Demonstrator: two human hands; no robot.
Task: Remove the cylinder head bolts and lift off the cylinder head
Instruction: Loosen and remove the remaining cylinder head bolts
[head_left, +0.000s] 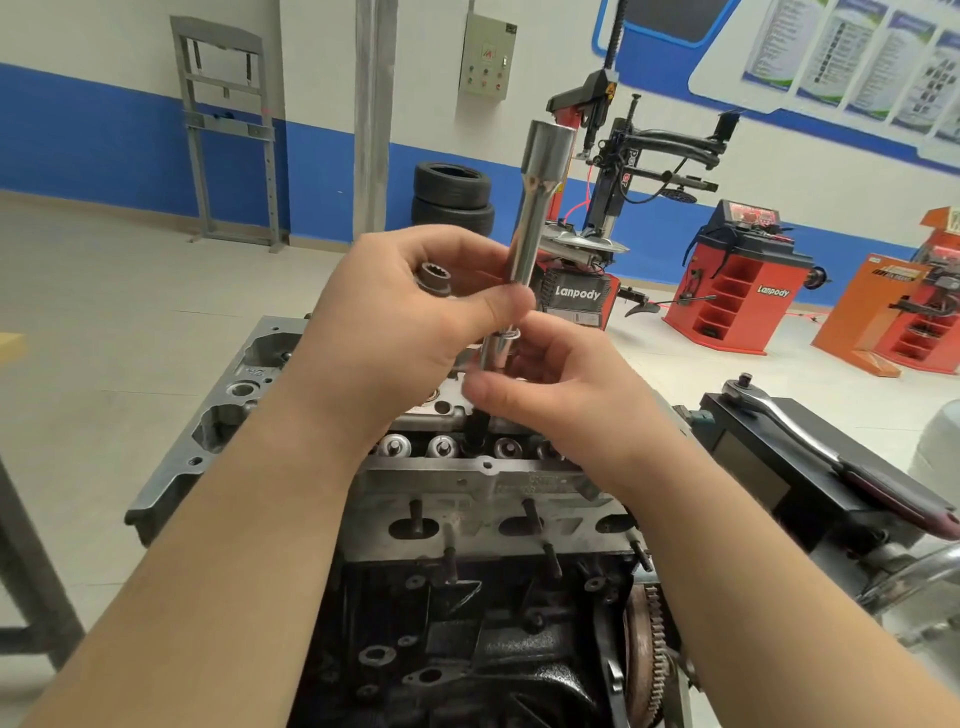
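A grey aluminium cylinder head sits on a black engine block below my hands. My left hand holds a long chrome extension bar upright by its middle, and a small splined socket is tucked between its fingers. My right hand pinches the bar's lower end. Under it a dark bolt stands up out of the head, beside the valve springs. Whether the bar touches the bolt is hidden by my fingers.
A ratchet wrench with a dark red handle lies on the black stand at the right. A grey metal cover lies to the left of the engine. A flywheel ring gear shows at lower right. Tyres and red workshop machines stand behind.
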